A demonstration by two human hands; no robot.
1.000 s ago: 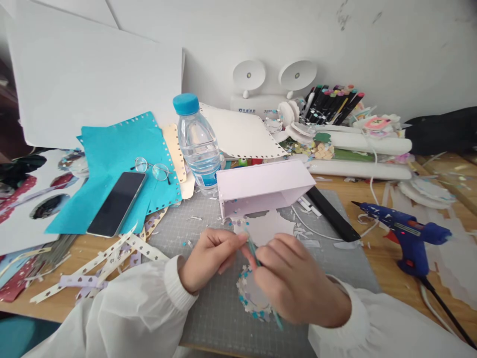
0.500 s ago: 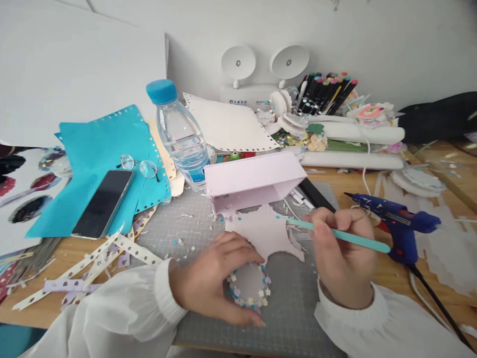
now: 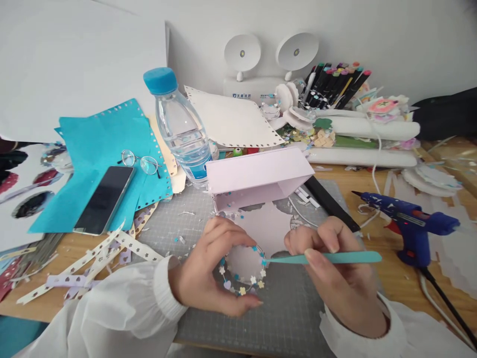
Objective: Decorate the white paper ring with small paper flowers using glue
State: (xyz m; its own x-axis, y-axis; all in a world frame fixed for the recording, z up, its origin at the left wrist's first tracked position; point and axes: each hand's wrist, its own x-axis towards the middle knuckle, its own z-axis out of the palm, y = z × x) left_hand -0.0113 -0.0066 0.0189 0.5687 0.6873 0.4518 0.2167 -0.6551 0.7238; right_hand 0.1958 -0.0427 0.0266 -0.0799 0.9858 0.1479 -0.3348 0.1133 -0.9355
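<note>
A round white paper piece (image 3: 244, 268), its rim set with small blue, white, yellow and lilac paper flowers and hearts, is gripped between the thumb and fingers of my left hand (image 3: 214, 266). My right hand (image 3: 335, 278) pinches turquoise tweezers (image 3: 335, 257). Their tip touches the right side of the decorated rim, by a small blue paper piece. Beneath and behind lies a scrap of pale cut paper (image 3: 266, 226). An open lilac paper box (image 3: 259, 174) lies on its side just beyond, with tiny paper bits around its opening.
A grey cutting mat (image 3: 290, 318) covers the middle of the table. A blue glue gun (image 3: 410, 219) with its cord lies right. Left are a water bottle (image 3: 182, 134), glasses (image 3: 143, 163), a phone (image 3: 106, 199) and punched paper strips (image 3: 85, 268). Markers (image 3: 339, 84) stand at the back.
My right hand has brought the tweezers' tip from the pale scrap down to the rim of the round piece. My left hand has raised and tilted that piece slightly.
</note>
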